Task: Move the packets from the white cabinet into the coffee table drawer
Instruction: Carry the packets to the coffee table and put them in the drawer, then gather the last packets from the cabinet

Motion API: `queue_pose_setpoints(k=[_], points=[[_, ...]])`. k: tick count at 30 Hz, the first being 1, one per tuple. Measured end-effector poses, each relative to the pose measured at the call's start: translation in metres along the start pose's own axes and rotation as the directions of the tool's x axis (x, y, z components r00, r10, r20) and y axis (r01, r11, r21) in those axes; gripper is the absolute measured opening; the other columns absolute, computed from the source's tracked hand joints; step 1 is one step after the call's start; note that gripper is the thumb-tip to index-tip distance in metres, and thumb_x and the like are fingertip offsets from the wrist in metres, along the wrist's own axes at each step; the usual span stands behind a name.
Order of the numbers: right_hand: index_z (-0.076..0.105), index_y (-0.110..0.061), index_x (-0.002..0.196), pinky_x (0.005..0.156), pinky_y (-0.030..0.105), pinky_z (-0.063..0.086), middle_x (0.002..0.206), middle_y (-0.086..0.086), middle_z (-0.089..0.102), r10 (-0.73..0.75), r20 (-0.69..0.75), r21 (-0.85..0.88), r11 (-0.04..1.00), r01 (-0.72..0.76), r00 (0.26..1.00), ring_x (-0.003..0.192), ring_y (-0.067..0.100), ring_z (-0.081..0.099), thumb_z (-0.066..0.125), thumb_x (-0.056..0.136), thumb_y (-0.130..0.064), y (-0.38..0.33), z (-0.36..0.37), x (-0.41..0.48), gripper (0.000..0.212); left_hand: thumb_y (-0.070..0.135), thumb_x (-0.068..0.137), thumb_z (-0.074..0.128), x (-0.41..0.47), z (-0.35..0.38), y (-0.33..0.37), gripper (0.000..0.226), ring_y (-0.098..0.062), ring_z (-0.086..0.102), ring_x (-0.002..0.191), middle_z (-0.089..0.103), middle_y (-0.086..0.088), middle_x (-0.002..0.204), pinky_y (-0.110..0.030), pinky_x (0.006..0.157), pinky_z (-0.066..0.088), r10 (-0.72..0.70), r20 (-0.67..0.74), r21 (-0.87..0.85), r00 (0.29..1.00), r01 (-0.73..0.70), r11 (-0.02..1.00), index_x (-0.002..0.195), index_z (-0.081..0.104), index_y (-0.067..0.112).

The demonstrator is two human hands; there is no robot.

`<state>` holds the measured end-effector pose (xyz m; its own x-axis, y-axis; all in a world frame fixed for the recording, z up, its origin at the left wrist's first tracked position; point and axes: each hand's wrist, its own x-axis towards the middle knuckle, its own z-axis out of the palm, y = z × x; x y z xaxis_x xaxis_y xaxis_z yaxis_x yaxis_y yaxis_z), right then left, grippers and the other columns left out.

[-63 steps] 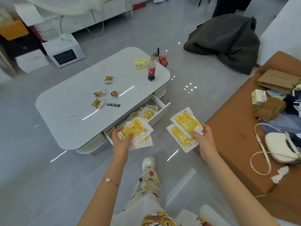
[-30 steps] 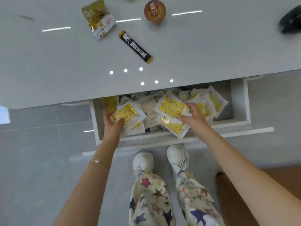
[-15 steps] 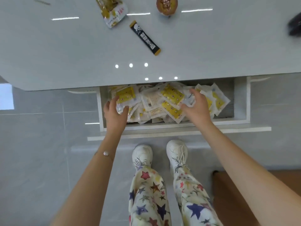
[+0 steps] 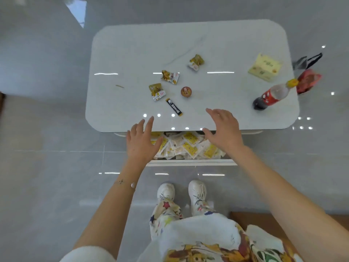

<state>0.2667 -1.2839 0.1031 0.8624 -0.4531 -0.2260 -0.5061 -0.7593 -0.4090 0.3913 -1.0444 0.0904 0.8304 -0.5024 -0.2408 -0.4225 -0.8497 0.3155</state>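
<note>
Two bare forearms are seen from above. A thin chain bracelet (image 4: 127, 183) with a small pale charm is worn on the left wrist. White short sleeves (image 4: 88, 254) and a white top with a colourful print are worn, with pale trousers (image 4: 166, 210) patterned in stars and white lace-up trainers (image 4: 197, 193).

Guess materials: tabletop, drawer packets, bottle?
Tabletop: glossy white stone or sintered slab, likely; faint veining, sharp light reflections. Packets: thin plastic film, white with yellow print, crinkled. Bottle: clear plastic, red label, yellow cap.
</note>
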Motion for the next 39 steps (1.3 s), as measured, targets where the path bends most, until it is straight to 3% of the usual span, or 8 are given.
queue_pose_setpoints(k=[4, 9, 19, 22, 25, 29, 36, 39], points=[[0.034, -0.022, 0.147, 0.113, 0.043, 0.026, 0.144, 0.006, 0.043, -0.054, -0.016, -0.024, 0.998, 0.054, 0.998, 0.136, 0.029, 0.032, 0.057, 0.088, -0.040, -0.034, -0.065, -0.021, 0.066, 0.052, 0.091, 0.049, -0.028, -0.060, 0.027, 0.070, -0.030, 0.023, 0.142, 0.029, -0.006, 0.155, -0.050, 0.115, 0.016, 0.021, -0.008, 0.009, 1.000, -0.021, 1.000, 0.151, 0.022, 0.030], [0.032, -0.024, 0.147, 0.114, 0.039, 0.022, 0.148, 0.006, 0.036, -0.156, 0.007, -0.101, 0.983, 0.156, 0.988, 0.139, 0.027, 0.025, 0.057, 0.088, -0.038, -0.076, -0.121, -0.045, 0.066, 0.066, 0.078, 0.023, -0.063, -0.119, 0.048, 0.081, -0.029, 0.021, 0.143, 0.028, -0.003, 0.156, -0.049, 0.116, 0.016, 0.034, -0.069, -0.013, 0.997, -0.035, 0.999, 0.151, 0.023, 0.031], [0.031, -0.028, 0.147, 0.116, 0.040, 0.015, 0.152, 0.005, 0.029, -0.360, 0.100, -0.162, 0.914, 0.372, 0.928, 0.143, 0.027, 0.018, 0.057, 0.088, -0.034, -0.158, -0.148, -0.055, 0.065, 0.058, 0.088, 0.043, -0.117, -0.174, 0.018, 0.073, -0.032, 0.021, 0.143, 0.029, -0.003, 0.156, -0.052, 0.115, 0.018, -0.181, -0.190, -0.010, 0.965, 0.183, 0.983, 0.151, 0.020, 0.030], [0.034, -0.029, 0.145, 0.115, 0.042, 0.019, 0.149, 0.005, 0.033, -0.417, 0.138, -0.159, 0.886, 0.436, 0.898, 0.141, 0.027, 0.021, 0.057, 0.087, -0.034, -0.185, -0.143, -0.056, 0.063, 0.057, 0.089, 0.046, -0.135, -0.182, -0.004, 0.072, -0.032, 0.022, 0.143, 0.029, -0.003, 0.155, -0.050, 0.114, 0.018, -0.252, -0.237, -0.023, 0.938, 0.254, 0.967, 0.151, 0.020, 0.031], [0.034, -0.028, 0.145, 0.114, 0.041, 0.022, 0.148, 0.007, 0.035, -0.492, 0.188, -0.171, 0.836, 0.522, 0.850, 0.139, 0.026, 0.023, 0.057, 0.087, -0.033, -0.222, -0.132, -0.058, 0.063, 0.056, 0.089, 0.048, -0.159, -0.192, -0.029, 0.072, -0.032, 0.022, 0.142, 0.030, -0.004, 0.155, -0.048, 0.114, 0.018, -0.334, -0.275, -0.069, 0.902, 0.328, 0.942, 0.151, 0.022, 0.030], [0.030, -0.026, 0.147, 0.112, 0.039, 0.020, 0.149, 0.008, 0.033, -0.591, 0.239, -0.180, 0.752, 0.634, 0.770, 0.140, 0.026, 0.022, 0.055, 0.089, -0.033, -0.283, -0.108, -0.071, 0.064, 0.061, 0.077, 0.036, -0.198, -0.201, -0.073, 0.080, -0.032, 0.024, 0.141, 0.032, -0.004, 0.154, -0.047, 0.115, 0.018, -0.450, -0.290, -0.130, 0.845, 0.431, 0.893, 0.150, 0.025, 0.031], [0.032, -0.026, 0.146, 0.112, 0.039, 0.023, 0.148, 0.009, 0.033, -0.735, 0.363, -0.134, 0.567, 0.813, 0.573, 0.141, 0.027, 0.021, 0.056, 0.088, -0.032, -0.419, -0.038, -0.115, 0.063, 0.053, 0.090, 0.049, -0.295, -0.209, -0.185, 0.070, -0.030, 0.024, 0.141, 0.030, -0.001, 0.154, -0.048, 0.114, 0.020, -0.662, -0.302, -0.191, 0.686, 0.636, 0.747, 0.150, 0.021, 0.030], [0.035, -0.026, 0.145, 0.112, 0.040, 0.025, 0.146, 0.008, 0.036, -0.767, 0.366, -0.109, 0.528, 0.842, 0.528, 0.140, 0.028, 0.024, 0.058, 0.086, -0.032, -0.467, -0.012, -0.134, 0.064, 0.053, 0.089, 0.050, -0.336, -0.215, -0.227, 0.071, -0.029, 0.026, 0.139, 0.032, 0.000, 0.152, -0.047, 0.113, 0.021, -0.709, -0.298, -0.204, 0.640, 0.682, 0.702, 0.150, 0.023, 0.030]])
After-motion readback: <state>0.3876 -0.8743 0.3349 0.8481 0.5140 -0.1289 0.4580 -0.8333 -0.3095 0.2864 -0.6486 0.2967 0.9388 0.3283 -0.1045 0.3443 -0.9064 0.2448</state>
